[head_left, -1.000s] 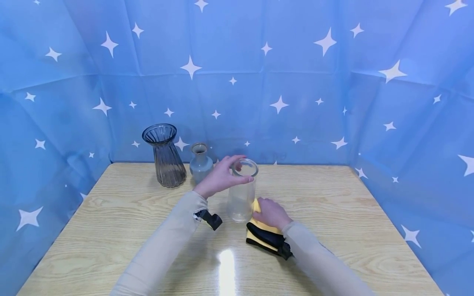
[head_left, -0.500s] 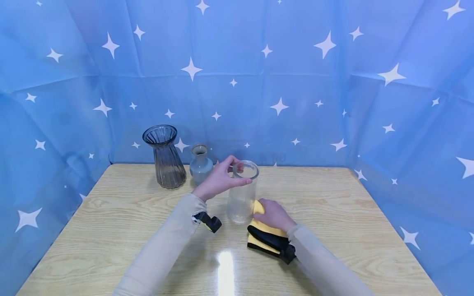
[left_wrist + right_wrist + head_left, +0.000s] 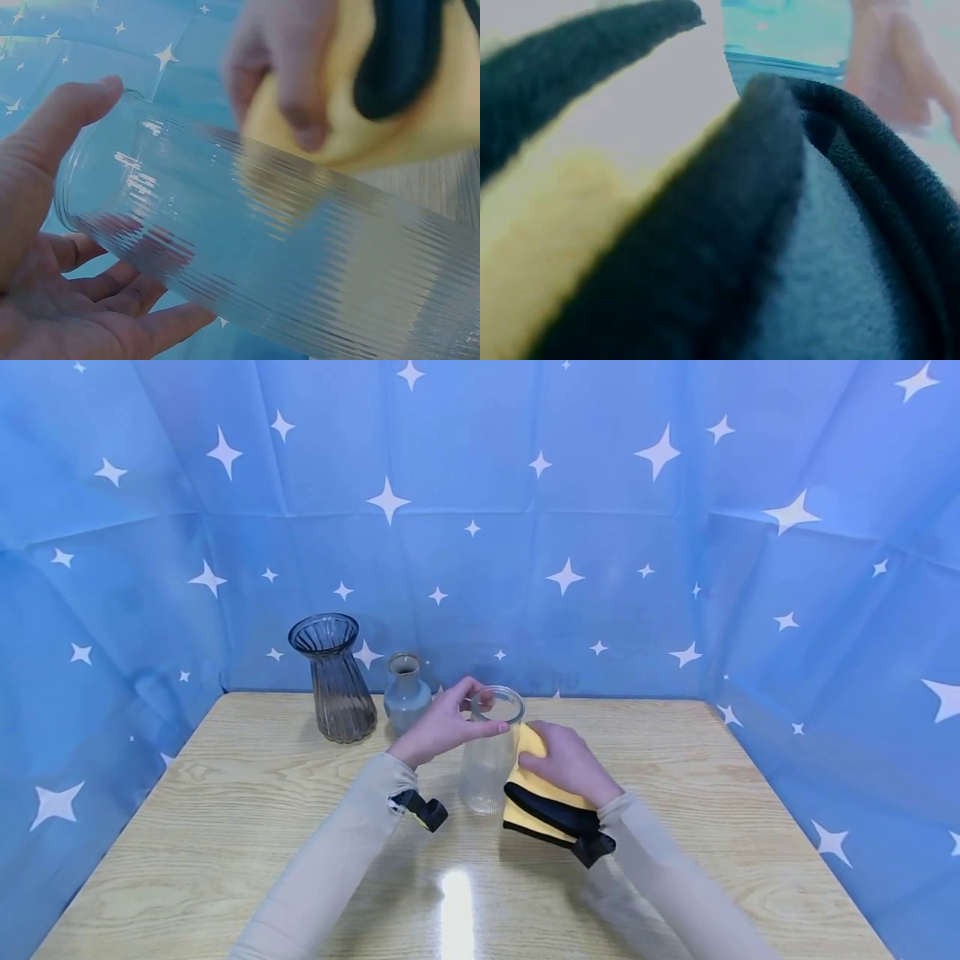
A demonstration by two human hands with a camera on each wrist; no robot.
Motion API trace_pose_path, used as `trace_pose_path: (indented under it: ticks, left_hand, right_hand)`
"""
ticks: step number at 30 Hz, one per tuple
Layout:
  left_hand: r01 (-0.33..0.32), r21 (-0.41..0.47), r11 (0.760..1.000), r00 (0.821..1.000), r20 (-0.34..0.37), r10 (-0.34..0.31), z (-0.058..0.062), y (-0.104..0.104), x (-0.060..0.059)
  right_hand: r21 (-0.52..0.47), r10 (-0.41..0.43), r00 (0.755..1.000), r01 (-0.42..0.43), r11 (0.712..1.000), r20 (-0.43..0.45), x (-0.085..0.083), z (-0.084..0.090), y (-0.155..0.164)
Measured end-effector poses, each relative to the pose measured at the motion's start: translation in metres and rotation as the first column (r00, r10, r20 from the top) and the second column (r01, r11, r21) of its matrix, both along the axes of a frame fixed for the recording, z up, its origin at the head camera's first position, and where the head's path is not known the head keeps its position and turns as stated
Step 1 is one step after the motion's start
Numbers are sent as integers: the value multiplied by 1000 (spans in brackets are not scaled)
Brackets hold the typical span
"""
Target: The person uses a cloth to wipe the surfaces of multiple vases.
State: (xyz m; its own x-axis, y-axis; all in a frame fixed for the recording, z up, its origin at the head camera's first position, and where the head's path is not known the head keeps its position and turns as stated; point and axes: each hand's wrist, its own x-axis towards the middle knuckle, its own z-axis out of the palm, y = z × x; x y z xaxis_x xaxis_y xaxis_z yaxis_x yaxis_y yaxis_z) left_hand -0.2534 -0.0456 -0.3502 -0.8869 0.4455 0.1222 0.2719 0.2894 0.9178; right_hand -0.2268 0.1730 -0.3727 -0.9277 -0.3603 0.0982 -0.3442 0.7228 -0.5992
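Observation:
A clear ribbed glass vase (image 3: 486,781) stands on the table, and my left hand (image 3: 444,722) grips it just below the rim, thumb on the near side. In the left wrist view that thumb and the fingers lie on either side of the vase (image 3: 247,225). My right hand (image 3: 567,762) pinches a folded yellow cloth (image 3: 531,777) with black edging against the vase's right side, high up near the rim. The left wrist view has the right hand (image 3: 292,60) blurred. Cloth (image 3: 585,195) fills most of the right wrist view, hiding the right fingers.
Left of the hands stand a small blue-grey ceramic vase (image 3: 407,697) and a tall smoky, fluted glass vase (image 3: 341,693), close to the back edge. A blue star-patterned curtain (image 3: 480,568) encloses the back and sides of the wooden table (image 3: 225,827).
My right hand has moved up along the vase's side with the cloth, from low down to near the rim. The left hand and the vase stay in place.

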Motion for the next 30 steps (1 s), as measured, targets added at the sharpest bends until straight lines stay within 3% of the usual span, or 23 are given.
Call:
trace_pose_path:
  ticks: [8,15,23,30]
  left_hand:
    - [19,16,1000,1000,19,-20,-1,-1,0]
    - [31,19,999,999,22,-31,-2,-1,0]
    - [33,37,999,999,26,-34,-3,0,0]
    - [31,47,998,999,32,-32,-3,0,0]
  right_hand:
    - [-31,16,999,-17,999,-48,1,29,1]
    - [-66,-6,998,2,998,-64,4,41,1]
    - [-123,-16,999,10,992,-51,7,28,0]
    - [-145,-17,1000,15,989,-13,6,1,0]
